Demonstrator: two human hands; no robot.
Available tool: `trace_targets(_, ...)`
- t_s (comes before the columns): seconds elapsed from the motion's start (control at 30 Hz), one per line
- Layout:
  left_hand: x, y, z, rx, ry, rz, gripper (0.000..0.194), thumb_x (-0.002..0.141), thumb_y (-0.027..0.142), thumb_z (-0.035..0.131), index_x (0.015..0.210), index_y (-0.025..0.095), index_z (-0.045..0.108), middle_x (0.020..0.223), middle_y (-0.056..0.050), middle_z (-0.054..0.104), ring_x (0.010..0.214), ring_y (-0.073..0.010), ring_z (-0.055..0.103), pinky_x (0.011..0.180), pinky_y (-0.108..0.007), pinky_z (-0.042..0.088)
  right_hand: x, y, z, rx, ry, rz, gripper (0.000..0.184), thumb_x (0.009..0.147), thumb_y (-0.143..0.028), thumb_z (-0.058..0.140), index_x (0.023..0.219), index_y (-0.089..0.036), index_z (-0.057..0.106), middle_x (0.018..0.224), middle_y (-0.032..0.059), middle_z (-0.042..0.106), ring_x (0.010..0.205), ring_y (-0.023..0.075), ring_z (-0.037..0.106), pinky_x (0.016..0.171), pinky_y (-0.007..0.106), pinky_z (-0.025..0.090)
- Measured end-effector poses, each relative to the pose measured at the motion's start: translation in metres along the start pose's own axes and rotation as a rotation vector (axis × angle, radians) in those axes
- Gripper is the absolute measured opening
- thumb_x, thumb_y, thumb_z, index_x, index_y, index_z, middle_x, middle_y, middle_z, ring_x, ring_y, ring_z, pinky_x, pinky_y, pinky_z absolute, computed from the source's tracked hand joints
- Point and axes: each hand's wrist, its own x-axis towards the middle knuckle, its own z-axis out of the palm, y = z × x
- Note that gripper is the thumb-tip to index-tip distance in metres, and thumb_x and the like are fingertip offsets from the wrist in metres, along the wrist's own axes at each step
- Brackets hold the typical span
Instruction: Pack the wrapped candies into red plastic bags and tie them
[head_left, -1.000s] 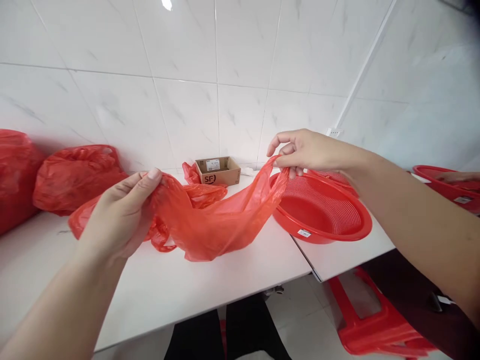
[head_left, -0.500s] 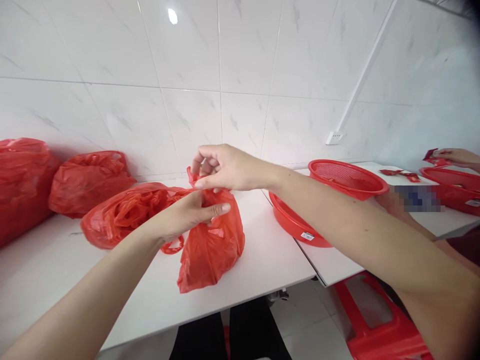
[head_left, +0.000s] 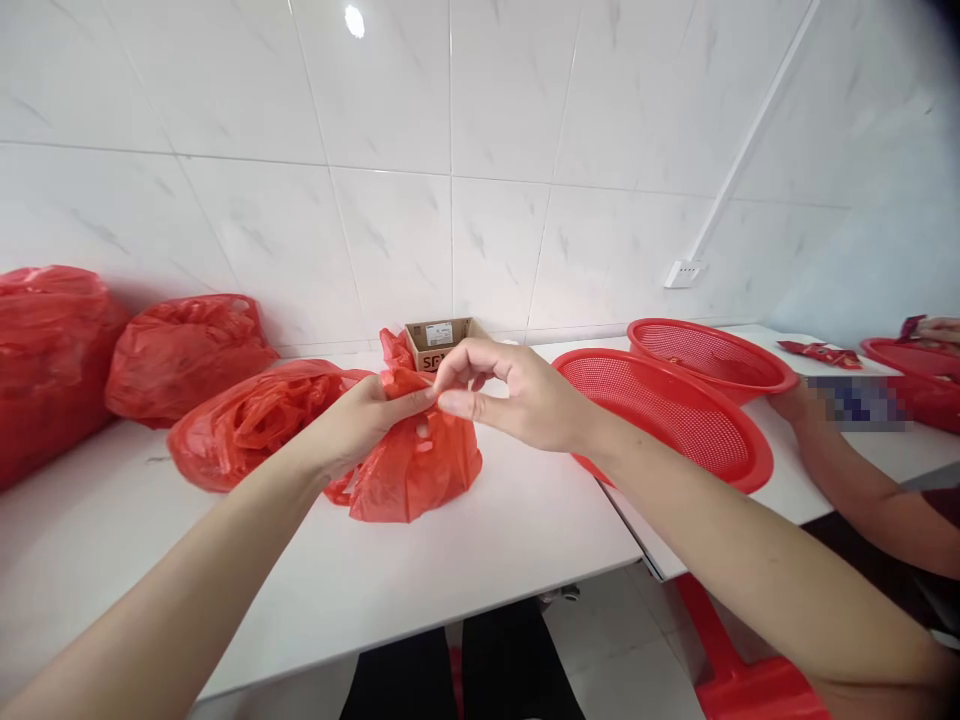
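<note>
Both hands meet at the gathered neck of a red plastic bag (head_left: pixel 416 475), just toward 7 o'clock of the view's centre.
The left hand (head_left: pixel 367 425) is closed around the bunched film, thumb uppermost, probably to keep the neck narrow and steady; the right hand (head_left: pixel 525 395) brings thumb and forefinger nearly together at the left thumb's tip, though whether film lies between them I cannot tell. The bag's body seems to rest on the table (head_left: pixel 487 580), which likely takes its weight off the grip. From the bag, a crumpled red bundle (head_left: pixel 247 430) lies at 9 o'clock, a cardboard box (head_left: pixel 441 333) at 12, and a red mesh basket (head_left: pixel 667 410) at 3, presumably within the right arm's reach.
</note>
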Motion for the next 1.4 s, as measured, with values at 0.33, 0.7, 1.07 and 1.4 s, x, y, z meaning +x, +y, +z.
trace_targets(0.33, 0.004, -0.018, 0.011, 0.801, 0.384, 0.294, 0.026, 0.070, 0.003, 0.048, 0.085, 0.023, 0.057, 0.082, 0.001, 0.066, 0.066, -0.0161, 0.057, 0.062, -0.029, 0.042, 0.007, 0.076, 0.035, 0.312, -0.055, 0.329, 0.029, 0.101, -0.030, 0.039, 0.127, -0.025, 0.051, 0.071, -0.0044, 0.058, 0.055, 0.0107, 0.053, 0.074, 0.033, 0.050)
trace_targets(0.7, -0.033, -0.051, -0.017, 0.749, 0.284, 0.351, 0.020, 0.088, 0.038, 0.058, 0.089, 0.030, 0.076, 0.105, -0.005, 0.074, 0.105, -0.0296, 0.062, 0.092, -0.037, 0.046, -0.008, 0.091, -0.022, -0.416, -0.004, 0.393, 0.023, 0.095, -0.033, 0.046, 0.081, -0.021, 0.060, 0.091, -0.0002, 0.072, 0.080, 0.0144, 0.058, 0.071, 0.027, 0.038)
trace_targets(1.07, -0.020, -0.041, -0.011, -0.201, 0.194, 0.058, 0.035, 0.090, 0.052, 0.055, 0.101, 0.025, 0.074, 0.115, -0.008, 0.070, 0.121, -0.0255, 0.055, 0.108, -0.037, 0.039, 0.021, 0.094, -0.013, -0.356, -0.001, 0.402, 0.030, 0.094, -0.042, 0.045, 0.083, -0.018, 0.061, 0.086, 0.0033, 0.065, 0.076, 0.0151, 0.057, 0.066, 0.027, 0.041)
trace_targets(1.4, 0.001, -0.049, 0.023, -0.141, -0.049, -0.110, 0.033, 0.077, 0.048, 0.073, 0.069, 0.016, 0.073, 0.075, -0.007, 0.071, 0.086, -0.0217, 0.065, 0.092, -0.036, 0.045, 0.014, 0.067, 0.030, -0.192, -0.008, 0.275, 0.019, 0.097, -0.039, 0.043, 0.097, -0.022, 0.053, 0.084, -0.0006, 0.060, 0.076, 0.0142, 0.058, 0.074, 0.031, 0.045)
